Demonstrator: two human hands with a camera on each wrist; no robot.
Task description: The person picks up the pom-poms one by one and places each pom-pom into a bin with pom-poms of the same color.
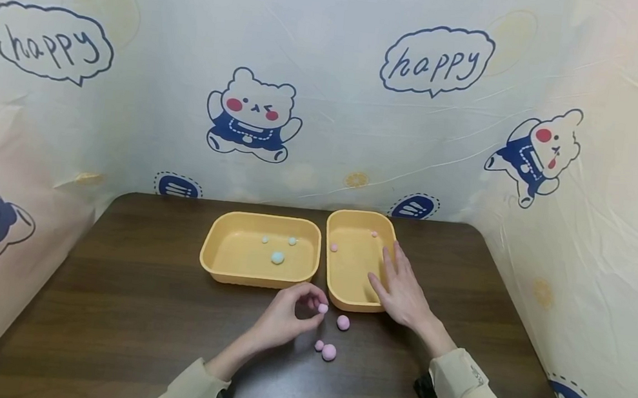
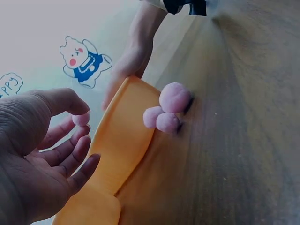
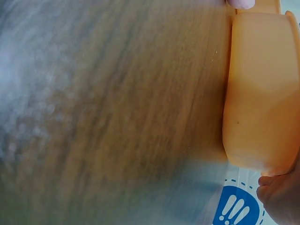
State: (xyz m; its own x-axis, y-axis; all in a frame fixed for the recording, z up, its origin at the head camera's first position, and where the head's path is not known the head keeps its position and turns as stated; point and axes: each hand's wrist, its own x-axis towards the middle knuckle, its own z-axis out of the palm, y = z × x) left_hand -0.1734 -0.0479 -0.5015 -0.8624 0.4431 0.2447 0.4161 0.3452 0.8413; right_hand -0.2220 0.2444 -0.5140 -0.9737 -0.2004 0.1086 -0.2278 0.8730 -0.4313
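Note:
My left hand (image 1: 287, 317) pinches a small pink pompom (image 1: 322, 308) between thumb and fingertips, just in front of the right yellow tray (image 1: 351, 306). In the left wrist view the held pompom (image 2: 80, 119) shows at the tip of the thumb. Fingers spread and fairly straight, my right hand (image 1: 407, 294) rests at that tray's right rim, thumb reaching over its inside. Two small pink pompoms, one near the back (image 1: 374, 234) and one at the left wall (image 1: 334, 247), lie in the tray. On the table before it lie a pink pompom (image 1: 343, 323) and a touching pair, small (image 1: 319, 345) and larger (image 1: 329, 352).
Left of that tray stands a second yellow tray (image 1: 256, 281), set crosswise, with three pale blue-green pompoms (image 1: 278, 257) of differing size inside. Both trays stand toward the back of the dark wooden table (image 1: 126, 308). A printed curtain (image 1: 331, 83) hangs behind and at both sides.

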